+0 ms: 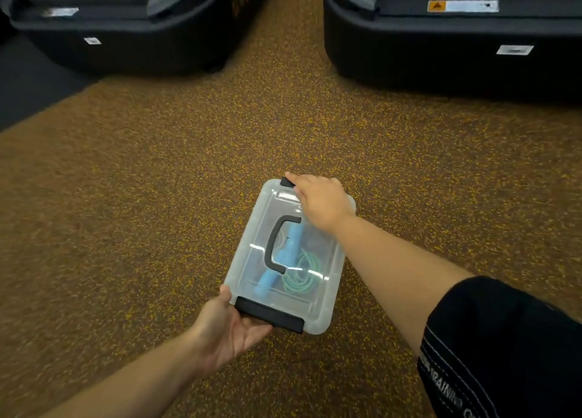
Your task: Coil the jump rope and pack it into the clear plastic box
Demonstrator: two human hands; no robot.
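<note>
The clear plastic box (pixel 318 310) lies on the speckled floor with its lid on and a dark carry handle (pixel 273 244) across the top. Through the lid I see the jump rope's blue handles (pixel 285 255) and its green cord coiled (pixel 302 276) beside them. My left hand (pixel 226 329) grips the near end of the box under the black latch (pixel 269 315). My right hand (pixel 321 202) rests on the far end of the lid, fingertips at the far black latch (pixel 287 182).
Two large black machine bases stand at the back, one at the left (pixel 126 39) and one at the right (pixel 456 55), with a strip of brown speckled floor (pixel 157 197) between them. A dark mat (pixel 28 80) lies at the far left.
</note>
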